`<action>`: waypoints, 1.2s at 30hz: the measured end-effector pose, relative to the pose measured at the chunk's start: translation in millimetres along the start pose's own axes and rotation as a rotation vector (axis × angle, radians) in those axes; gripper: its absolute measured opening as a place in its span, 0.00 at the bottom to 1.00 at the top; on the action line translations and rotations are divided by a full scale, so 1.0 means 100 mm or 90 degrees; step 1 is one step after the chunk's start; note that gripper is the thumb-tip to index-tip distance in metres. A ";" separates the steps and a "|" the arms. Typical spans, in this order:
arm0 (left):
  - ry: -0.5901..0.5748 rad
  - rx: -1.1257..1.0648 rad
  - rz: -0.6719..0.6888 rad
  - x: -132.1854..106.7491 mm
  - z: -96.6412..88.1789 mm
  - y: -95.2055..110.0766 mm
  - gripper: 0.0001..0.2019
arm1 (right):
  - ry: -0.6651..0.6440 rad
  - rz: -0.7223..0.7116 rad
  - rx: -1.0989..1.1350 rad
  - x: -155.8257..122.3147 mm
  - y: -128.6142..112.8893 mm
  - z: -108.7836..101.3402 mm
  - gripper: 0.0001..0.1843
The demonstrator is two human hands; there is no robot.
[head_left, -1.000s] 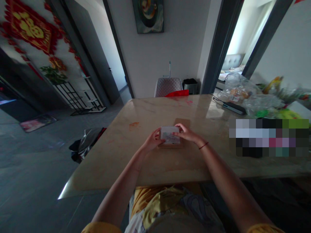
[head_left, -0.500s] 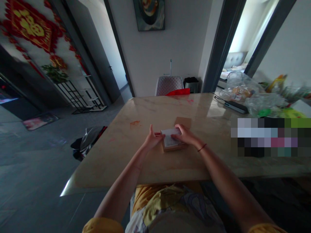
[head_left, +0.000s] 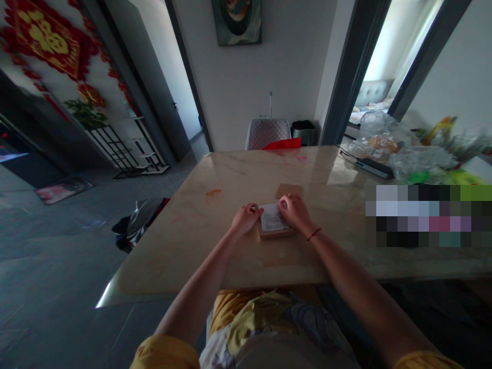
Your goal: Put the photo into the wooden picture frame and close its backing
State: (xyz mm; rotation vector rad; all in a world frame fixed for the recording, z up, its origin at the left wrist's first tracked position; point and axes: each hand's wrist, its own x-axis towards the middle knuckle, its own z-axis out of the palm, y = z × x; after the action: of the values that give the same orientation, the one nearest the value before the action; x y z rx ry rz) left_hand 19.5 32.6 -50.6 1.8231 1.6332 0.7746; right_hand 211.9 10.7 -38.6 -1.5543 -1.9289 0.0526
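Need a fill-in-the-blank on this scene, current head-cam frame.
1. The thin dark cord bracelet is on the person's ____ wrist.
2. The left hand and right hand both touch a pale rectangular packet lying on a flat ____ base.
3. A flat tan square lies ____ the packet, farther from the person.
4. An orange smear on the cream marble tabletop lies to the ____ of both hands.

Missing words: right; brown; beyond; left.

White-topped tan box (head_left: 273, 221) on cream veined marble tabletop (head_left: 172, 246), beside red-and-gold wall hanging (head_left: 42, 43) and grey diamond-quilted chair back (head_left: 267, 133)
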 end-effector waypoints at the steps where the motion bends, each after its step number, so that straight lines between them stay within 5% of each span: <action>1: 0.002 0.004 -0.002 -0.01 0.00 0.01 0.21 | 0.004 0.007 -0.004 0.00 0.01 0.01 0.10; 7: 0.002 0.021 0.019 -0.07 -0.05 0.09 0.17 | 0.031 0.034 -0.009 0.03 0.08 0.10 0.08; 20: -0.005 0.035 0.028 -0.14 -0.10 0.16 0.16 | -0.055 0.057 0.078 0.00 0.00 -0.03 0.07; 36: -0.028 0.003 -0.006 -0.01 -0.01 0.06 0.18 | 0.043 0.315 0.589 0.20 0.23 0.22 0.07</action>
State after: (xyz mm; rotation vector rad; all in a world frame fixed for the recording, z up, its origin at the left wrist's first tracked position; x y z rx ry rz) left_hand 23.3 31.3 -45.3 1.8218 1.6149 0.7228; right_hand 218.9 42.8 -56.0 -1.2798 -1.1233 0.9433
